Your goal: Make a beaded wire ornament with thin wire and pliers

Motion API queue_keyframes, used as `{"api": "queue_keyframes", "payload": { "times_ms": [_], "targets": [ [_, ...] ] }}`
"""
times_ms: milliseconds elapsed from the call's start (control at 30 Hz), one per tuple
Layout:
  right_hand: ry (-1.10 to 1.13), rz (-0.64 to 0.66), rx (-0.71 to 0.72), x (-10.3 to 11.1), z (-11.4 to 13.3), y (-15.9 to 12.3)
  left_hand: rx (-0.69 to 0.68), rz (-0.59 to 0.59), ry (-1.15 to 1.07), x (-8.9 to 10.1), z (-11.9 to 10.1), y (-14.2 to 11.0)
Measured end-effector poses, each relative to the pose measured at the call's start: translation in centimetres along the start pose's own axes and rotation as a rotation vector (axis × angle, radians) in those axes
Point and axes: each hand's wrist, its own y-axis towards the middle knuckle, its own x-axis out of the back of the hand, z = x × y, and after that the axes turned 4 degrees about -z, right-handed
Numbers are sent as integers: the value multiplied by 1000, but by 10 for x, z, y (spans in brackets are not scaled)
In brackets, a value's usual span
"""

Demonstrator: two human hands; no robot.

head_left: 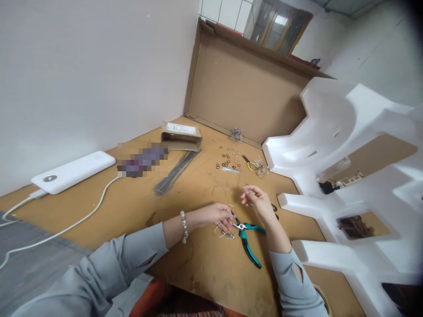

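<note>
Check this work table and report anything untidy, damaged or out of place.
Small dark rings lie scattered loose on the table, and a tangled wire clump sits by the cardboard panel, messy against the straight wire bundle. Dark smudges mark the table's near edge.

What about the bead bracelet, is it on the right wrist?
No, the bead bracelet circles the left wrist, between the left hand and grey sleeve.

I see the pliers (242, 227) as shiny metal and smooth plastic, the wires (176, 174) as dull metal. On my feed the power bank (76, 171) looks like glossy plastic, the box (181, 137) matt cardboard, the foam (330, 115) smooth, the sleeve (132, 246) matt cloth.
</note>
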Motion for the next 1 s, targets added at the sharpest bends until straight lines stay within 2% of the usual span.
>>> {"api": "queue_keyframes", "payload": {
  "times_ms": [133, 233, 267, 300, 333, 367, 400, 467, 500, 633, 767, 833, 933, 1000],
  "targets": [
    [-17, 30, -40, -1, -8, -29, -3, -12, 141, 3, -2, 0],
    [-68, 45, -60, -1, -15, -52, -118, -100, 506, 4, -11, -7],
    [-90, 54, -64, -1, -16, -59, -226, -190, 700, 4, -15, -11],
    [-106, 62, -68, -2, -16, -65, -352, -334, 877, 3, -20, -15],
    [-135, 70, -66, -3, -15, -70, -480, -479, 1013, 0, -23, -19],
    [-190, 77, -52, -5, -13, -74, -588, -566, 1122, -3, -26, -23],
    [-269, 83, -27, -7, -9, -77, -671, -569, 1224, -7, -28, -26],
    [-527, 98, 63, -12, -2, -81, -746, -451, 1398, -15, -27, -29],
    [-663, 105, 105, -14, 2, -82, -751, -377, 1476, -19, -25, -29],
    [-1046, 101, 202, -23, 11, -83, -704, -302, 1634, -25, -13, -26],
    [-1178, 52, 459, -24, 20, -84, -664, -294, 1666, -25, -14, -29],
    [-1226, -8, 540, -24, 25, -87, -645, -278, 1676, -27, -17, -32],
    [-1286, -82, 499, -25, 27, -91, -618, -249, 1686, -34, -22, -37],
    [-1273, -69, 465, -27, 23, -93, -602, -243, 1684, -38, -23, -38]
  ]
}}
